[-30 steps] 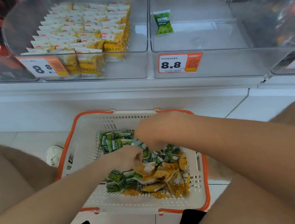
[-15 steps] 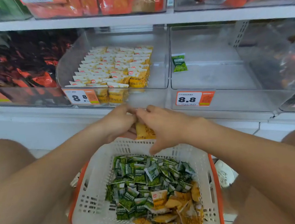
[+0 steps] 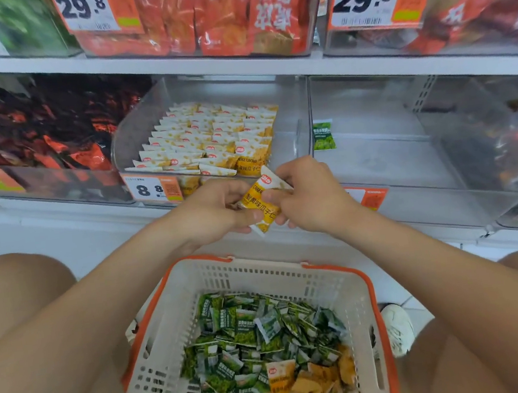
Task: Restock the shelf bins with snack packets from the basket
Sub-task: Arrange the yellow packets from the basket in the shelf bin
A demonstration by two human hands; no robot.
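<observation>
The left hand (image 3: 217, 210) and right hand (image 3: 309, 197) jointly pinch one yellow snack packet (image 3: 263, 202) just short of the part-filled bin (image 3: 134, 136) beyond them, while the basket (image 3: 181, 318) below them holds many green packets (image 3: 250, 333), so most restocking appears outstanding.

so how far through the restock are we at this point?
Early-to-mid. Done: the middle bin holds neat rows of yellow packets. In hand: left hand and right hand together hold a yellow packet in front of that bin. Left: the basket holds a heap of green packets plus some yellow ones, and the right bin has only one green packet.
</observation>
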